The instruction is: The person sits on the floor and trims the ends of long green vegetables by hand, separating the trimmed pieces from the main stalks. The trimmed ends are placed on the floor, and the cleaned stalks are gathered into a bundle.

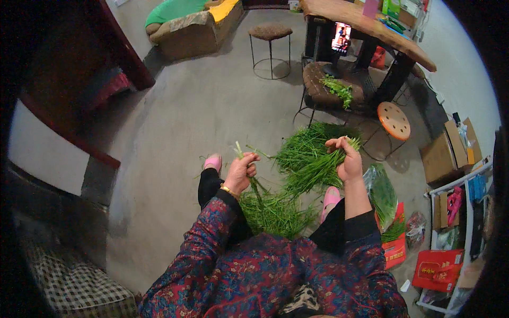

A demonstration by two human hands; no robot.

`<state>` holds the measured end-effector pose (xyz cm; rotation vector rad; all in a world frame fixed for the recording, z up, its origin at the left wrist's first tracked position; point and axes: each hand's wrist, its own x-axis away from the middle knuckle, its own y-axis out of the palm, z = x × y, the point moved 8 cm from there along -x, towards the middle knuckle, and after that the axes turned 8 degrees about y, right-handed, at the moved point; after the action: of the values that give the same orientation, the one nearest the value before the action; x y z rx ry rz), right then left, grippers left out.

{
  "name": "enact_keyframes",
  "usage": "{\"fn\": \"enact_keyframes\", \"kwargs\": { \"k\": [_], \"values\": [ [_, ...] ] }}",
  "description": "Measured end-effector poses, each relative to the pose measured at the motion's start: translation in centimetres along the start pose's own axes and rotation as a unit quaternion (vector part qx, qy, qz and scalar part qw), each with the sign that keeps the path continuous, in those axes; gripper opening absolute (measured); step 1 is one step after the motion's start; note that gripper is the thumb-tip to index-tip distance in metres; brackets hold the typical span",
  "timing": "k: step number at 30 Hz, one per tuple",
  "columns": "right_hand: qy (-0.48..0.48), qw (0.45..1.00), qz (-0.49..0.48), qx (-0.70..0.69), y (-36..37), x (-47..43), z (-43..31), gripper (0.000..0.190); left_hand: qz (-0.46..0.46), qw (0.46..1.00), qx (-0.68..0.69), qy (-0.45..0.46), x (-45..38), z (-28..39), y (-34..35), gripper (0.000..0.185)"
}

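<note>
My left hand (241,171) is closed around a few green stalks (238,148); their pale ends stick up above my fist and darker leaves hang below it. In my right hand (349,159) is a bunch of thin green stalks (318,173), whose whitish ends show beside my thumb and whose leaves slant down to the left. Under that bunch, a large heap of long grassy greens (304,145) lies on the floor. A second, looser pile of greens (278,214) rests between my feet. Which plant these are, I cannot tell for certain.
Ahead stands a brown padded stool (318,89) bearing leafy greens (338,90) and a phone (341,38) on a stand. To the right are an orange-rimmed stool (393,120), a plastic bag of greens (381,194), a cardboard box (439,159) and a white shelf rack (431,238).
</note>
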<state>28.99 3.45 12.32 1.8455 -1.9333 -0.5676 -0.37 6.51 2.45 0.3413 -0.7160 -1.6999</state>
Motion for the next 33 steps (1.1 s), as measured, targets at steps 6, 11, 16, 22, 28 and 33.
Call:
{"fn": "enact_keyframes", "kwargs": {
  "k": [6, 11, 16, 22, 28, 33],
  "values": [
    [0.076, 0.997, 0.009, 0.027, 1.5, -1.3, 3.8, 0.020, -0.040, 0.999, 0.009, -0.028, -1.4, -2.4, 2.0, 0.009],
    [0.170, 0.984, -0.007, 0.058, 2.8, -1.6, 8.2, 0.013, -0.067, 0.995, 0.018, -0.064, -2.1, -4.5, 2.7, 0.010],
    [0.199, 0.968, 0.000, 0.151, 3.6, -2.0, 11.4, 0.010, -0.072, 0.993, -0.015, -0.096, -2.7, -6.1, 3.0, 0.007],
    [0.234, 0.955, 0.012, 0.179, 3.3, -2.7, 13.1, 0.013, -0.110, 0.985, -0.058, -0.120, -3.3, -7.2, 3.2, 0.014],
    [0.241, 0.951, 0.021, 0.195, 3.0, -3.1, 12.9, 0.018, -0.169, 0.967, -0.074, -0.178, -2.8, -8.0, 3.5, 0.023],
    [0.239, 0.941, 0.024, 0.240, 3.5, -3.4, 14.0, 0.021, -0.220, 0.948, -0.090, -0.210, -1.7, -8.8, 3.9, 0.017]
  ]
}}
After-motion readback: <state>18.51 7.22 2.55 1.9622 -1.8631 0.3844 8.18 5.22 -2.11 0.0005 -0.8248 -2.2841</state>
